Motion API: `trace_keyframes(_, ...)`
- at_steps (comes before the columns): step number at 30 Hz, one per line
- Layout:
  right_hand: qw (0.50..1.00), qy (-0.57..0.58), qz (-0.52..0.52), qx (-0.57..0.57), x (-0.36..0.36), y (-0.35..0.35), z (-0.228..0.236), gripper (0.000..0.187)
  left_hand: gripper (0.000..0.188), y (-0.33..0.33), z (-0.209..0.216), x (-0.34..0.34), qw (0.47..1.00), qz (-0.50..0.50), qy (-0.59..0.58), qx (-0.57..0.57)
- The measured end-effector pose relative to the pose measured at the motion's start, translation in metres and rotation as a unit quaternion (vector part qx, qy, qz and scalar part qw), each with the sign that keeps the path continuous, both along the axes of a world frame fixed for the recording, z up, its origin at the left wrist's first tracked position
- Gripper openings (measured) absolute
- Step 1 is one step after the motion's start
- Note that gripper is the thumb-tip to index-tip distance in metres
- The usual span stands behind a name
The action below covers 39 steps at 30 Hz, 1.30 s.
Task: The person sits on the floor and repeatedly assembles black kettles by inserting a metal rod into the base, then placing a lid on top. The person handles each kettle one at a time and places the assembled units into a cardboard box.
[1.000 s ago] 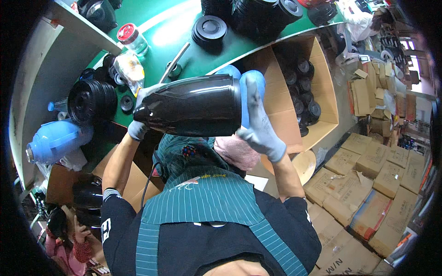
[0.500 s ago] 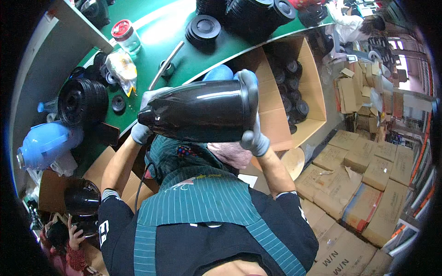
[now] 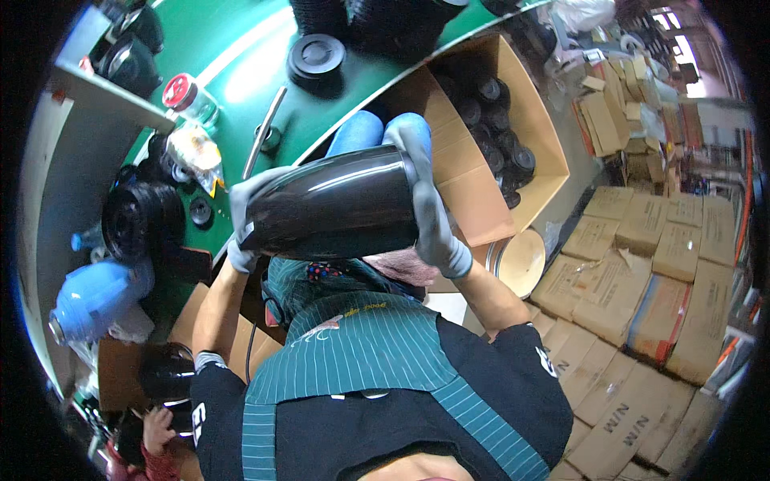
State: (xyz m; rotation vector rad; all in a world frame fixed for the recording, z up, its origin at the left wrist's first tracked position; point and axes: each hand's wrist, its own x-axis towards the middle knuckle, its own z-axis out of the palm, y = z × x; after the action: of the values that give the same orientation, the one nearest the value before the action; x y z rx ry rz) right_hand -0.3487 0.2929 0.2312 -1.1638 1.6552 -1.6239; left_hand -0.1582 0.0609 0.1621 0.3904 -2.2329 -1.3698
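Observation:
A glossy black tapered shell point(image 3: 337, 204), shaped like a long bowl or vase, lies sideways in front of my chest, held in both hands. My left hand point(image 3: 255, 207), in a grey glove, closes round its narrow end and covers the tip. At the wide end, my gloved right hand point(image 3: 429, 210) grips the rim, with the thumb low and the fingers at the top. The shell is above my lap, next to the green table edge. Just beyond my left hand, a metal rod point(image 3: 265, 132) stands tilted on the green table point(image 3: 241, 60).
Black round lids point(image 3: 317, 58) are stacked on the table, near a red-lided jar point(image 3: 191, 98) and a plastic bag point(image 3: 195, 152). An open carton point(image 3: 541, 176) of black parts stands to the right. Cartons point(image 3: 634, 264) cover the right side. Another person's hand point(image 3: 157, 430) shows lower left.
The shell's narrow tip, bare before, is now covered by my left hand. My right hand has shifted its hold at the wide end. The whole view has turned slightly.

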Motion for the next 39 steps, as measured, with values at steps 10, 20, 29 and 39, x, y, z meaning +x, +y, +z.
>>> trace_keyframes(10,0.984,-0.043,-0.046,0.166,-0.089,0.034,0.015,0.044,0.066,0.076,-0.04,-0.043,0.96,-0.138,0.02,-0.243)
trace_keyframes(20,0.985,-0.031,-0.167,-0.009,-0.002,0.002,-0.076,0.055,0.06,-0.059,-0.114,-0.044,0.93,0.189,-0.217,-0.229)
trace_keyframes(29,0.809,-0.543,-0.19,-0.121,-0.026,0.015,-0.057,0.097,0.048,0.031,0.067,-0.099,0.949,-0.253,-0.19,-0.004)
trace_keyframes(39,0.879,-0.462,0.122,-0.002,-0.095,-0.041,-0.128,0.044,0.096,0.18,0.093,-0.105,0.9,-0.075,-0.279,-0.327)
